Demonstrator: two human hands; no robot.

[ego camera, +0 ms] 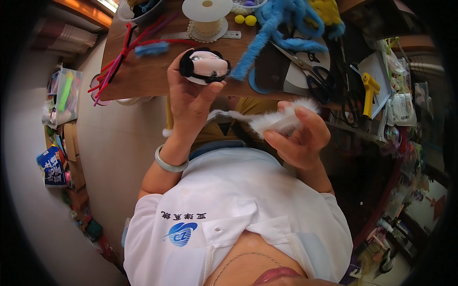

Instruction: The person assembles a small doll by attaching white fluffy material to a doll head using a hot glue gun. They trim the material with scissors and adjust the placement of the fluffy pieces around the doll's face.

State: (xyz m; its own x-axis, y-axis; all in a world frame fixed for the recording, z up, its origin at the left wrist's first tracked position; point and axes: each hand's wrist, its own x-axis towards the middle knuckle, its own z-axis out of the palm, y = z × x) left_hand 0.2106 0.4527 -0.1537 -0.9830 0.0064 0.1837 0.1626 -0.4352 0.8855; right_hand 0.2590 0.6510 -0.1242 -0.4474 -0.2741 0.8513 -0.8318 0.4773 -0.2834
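Note:
Near the table's front edge, my left hand (193, 89) grips a small doll head (210, 62) with a pale face and black fuzzy trim around it. Lower and to the right, my right hand (304, 139) holds a fluffy white piece (282, 119) of fur-like material between thumb and fingers. A thin white strip (229, 113) runs from that piece towards my left wrist, above my lap; its far end is hidden behind my left hand.
The wooden table (150, 77) bears red and purple pipe cleaners (123, 53), a spool of trim (205, 26), a steel ruler (232, 34), yellow pompoms (245, 20), blue fuzzy stems (254, 48), dark-handled scissors (311, 71) and a yellow glue gun (370, 89).

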